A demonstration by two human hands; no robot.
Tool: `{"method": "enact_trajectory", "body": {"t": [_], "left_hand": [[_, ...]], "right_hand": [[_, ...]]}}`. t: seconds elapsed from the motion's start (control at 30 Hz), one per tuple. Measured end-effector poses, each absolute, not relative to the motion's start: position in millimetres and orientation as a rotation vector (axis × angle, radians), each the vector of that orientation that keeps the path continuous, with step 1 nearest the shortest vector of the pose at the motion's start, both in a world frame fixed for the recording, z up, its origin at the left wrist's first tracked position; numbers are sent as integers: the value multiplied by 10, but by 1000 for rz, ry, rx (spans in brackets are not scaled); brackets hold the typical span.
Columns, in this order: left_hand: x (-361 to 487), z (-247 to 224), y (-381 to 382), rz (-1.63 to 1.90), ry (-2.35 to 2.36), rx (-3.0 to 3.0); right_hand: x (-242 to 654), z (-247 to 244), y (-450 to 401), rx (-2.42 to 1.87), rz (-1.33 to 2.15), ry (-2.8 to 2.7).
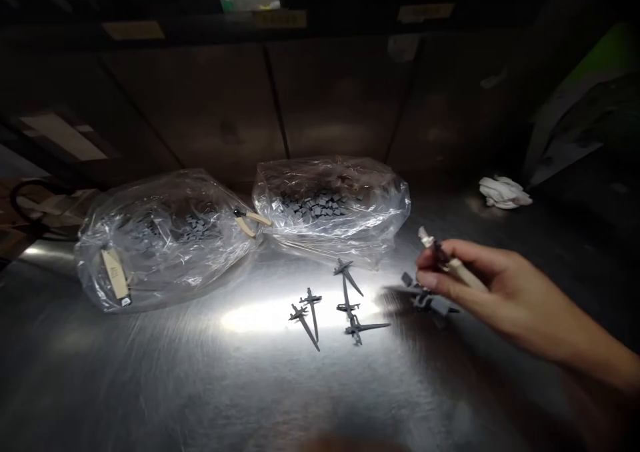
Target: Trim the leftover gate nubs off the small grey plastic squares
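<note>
My right hand [500,292] is at the right, closed around cream-handled nippers [463,273] whose metal tip points up and to the left. Just below and behind its fingers lies a blurred cluster of grey plastic parts [437,305], partly hidden by the hand. Several thin grey sword-shaped plastic pieces lie on the metal table, among them a pair [311,315] at the middle and a group [353,305] to its right. My left hand does not show; a brownish blur at the bottom edge is too unclear to name.
Two clear plastic bags, left [165,265] and right [330,219], hold many small grey pieces. Cream-handled pliers [247,222] lie between them. A cream-coloured cutter [116,275] rests on the left bag. A crumpled white cloth or tissue [505,192] sits at the back right.
</note>
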State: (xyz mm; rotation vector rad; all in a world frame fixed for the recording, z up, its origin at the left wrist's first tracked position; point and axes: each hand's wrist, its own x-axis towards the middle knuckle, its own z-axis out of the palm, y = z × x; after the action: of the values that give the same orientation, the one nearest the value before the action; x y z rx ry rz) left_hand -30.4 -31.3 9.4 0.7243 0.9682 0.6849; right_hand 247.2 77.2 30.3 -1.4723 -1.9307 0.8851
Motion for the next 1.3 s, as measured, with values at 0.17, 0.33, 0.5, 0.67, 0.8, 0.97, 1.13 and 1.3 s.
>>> {"method": "enact_trajectory", "body": {"t": [0.17,0.33,0.5,0.67,0.8,0.97,1.13,1.3], "left_hand": [[-195,298,5,549,1135,605],[-150,154,97,503,1109,676],[-138,62,3,530,1043,611],[-95,118,-31,655,1026,512],[-79,135,-46,808,1067,480],[-132,71,-32,843,1127,460],[-215,31,12,722,1168,626],[-265,25,31,669,1237,701]], "right_hand": [[2219,296,569,-1117,1235,-2177],[2055,244,492,-969,1322,-2182],[2003,199,463,-960,1169,-2180],[1990,136,433,-926,980,-2155],[2024,172,429,-939,999,-2192],[2163,317,403,-1111,1017,-2254],[2241,302,387,-1325,1142,-2390],[2277,162,412,-1304,1087,-2356]]}}
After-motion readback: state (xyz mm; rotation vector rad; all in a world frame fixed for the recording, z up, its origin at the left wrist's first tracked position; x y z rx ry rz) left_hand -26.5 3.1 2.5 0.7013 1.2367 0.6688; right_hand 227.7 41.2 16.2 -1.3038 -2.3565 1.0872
